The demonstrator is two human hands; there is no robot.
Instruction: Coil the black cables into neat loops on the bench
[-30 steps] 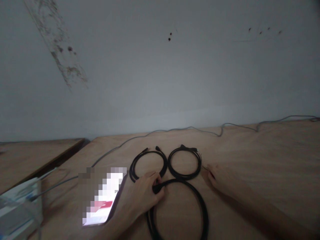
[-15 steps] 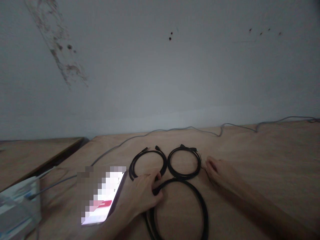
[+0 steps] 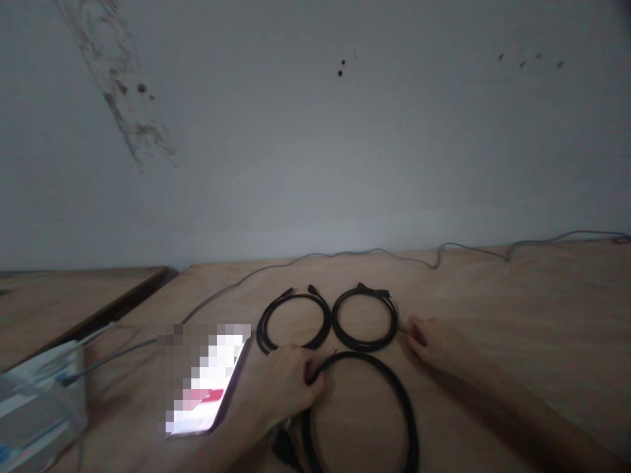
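My left hand point(image 3: 290, 381) is closed round the upper left part of the nearest black cable coil point(image 3: 401, 394). Thin tie ends stick up beside its fingertips, and a dark plug point(image 3: 283, 447) lies below that hand. Just right of the right-hand cable coil point(image 3: 336, 322), my right hand point(image 3: 426, 338) pinches a thin wire tie point(image 3: 403, 330); whether this tie is fixed to that coil I cannot tell. A further black cable coil point(image 3: 263, 328) lies behind my left hand, its two connectors pointing away from me.
A lit phone-like screen point(image 3: 210, 394), partly pixelated, lies left of my left forearm. At the far left stands a white box point(image 3: 69, 387) with cables. A grey cable point(image 3: 266, 268) runs along the wooden table's point(image 3: 517, 315) back, by the wall point(image 3: 315, 164).
My left hand has shifted its hold on the near coil, and a plug now shows below it. My right hand has moved slightly down, its fingers still pinched. The view has shifted a little.
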